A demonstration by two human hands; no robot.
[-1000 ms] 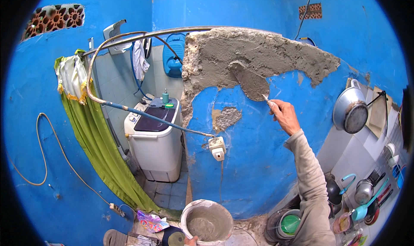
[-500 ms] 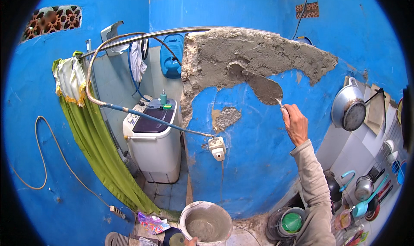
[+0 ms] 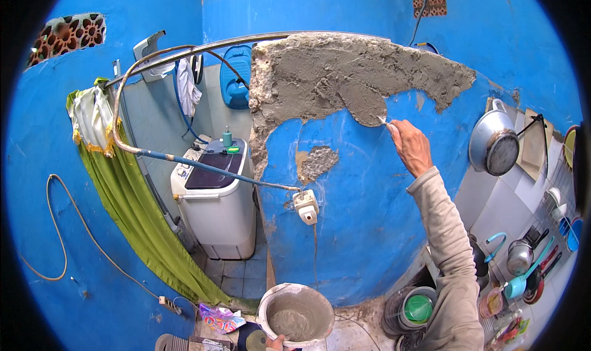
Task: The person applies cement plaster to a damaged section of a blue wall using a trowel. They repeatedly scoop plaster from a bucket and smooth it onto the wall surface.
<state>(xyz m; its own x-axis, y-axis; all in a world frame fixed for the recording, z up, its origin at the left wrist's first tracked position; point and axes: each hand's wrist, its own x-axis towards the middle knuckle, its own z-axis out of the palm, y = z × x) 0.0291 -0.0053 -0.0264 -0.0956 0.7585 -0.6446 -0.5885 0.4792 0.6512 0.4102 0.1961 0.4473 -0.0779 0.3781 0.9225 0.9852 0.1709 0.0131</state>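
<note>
My right hand (image 3: 410,147) is closed round the handle of a trowel (image 3: 364,103). Its mortar-smeared blade lies against the band of wet grey mortar (image 3: 308,74) along the top of the blue half wall (image 3: 369,228). Down at the lower edge, my left hand (image 3: 277,343) grips the near rim of a bucket (image 3: 269,305), thumb over the edge and the other fingers mostly hidden. Grey mortar (image 3: 290,324) sits in the bottom of that bucket. Below the mortar band, a small bare patch (image 3: 320,164) breaks the blue paint.
A white socket box (image 3: 305,207) with a pipe (image 3: 228,177) is fixed on the half wall. Left of it stand a washing machine (image 3: 225,222) and a green curtain (image 3: 129,215). Pots (image 3: 494,143) hang at right; a pail with something green (image 3: 418,309) stands below.
My right hand has moved slightly left and up along the wall with the trowel, whose blade now lies flatter against the mortar. The left hand stays on the bucket rim. The view has shifted slightly.
</note>
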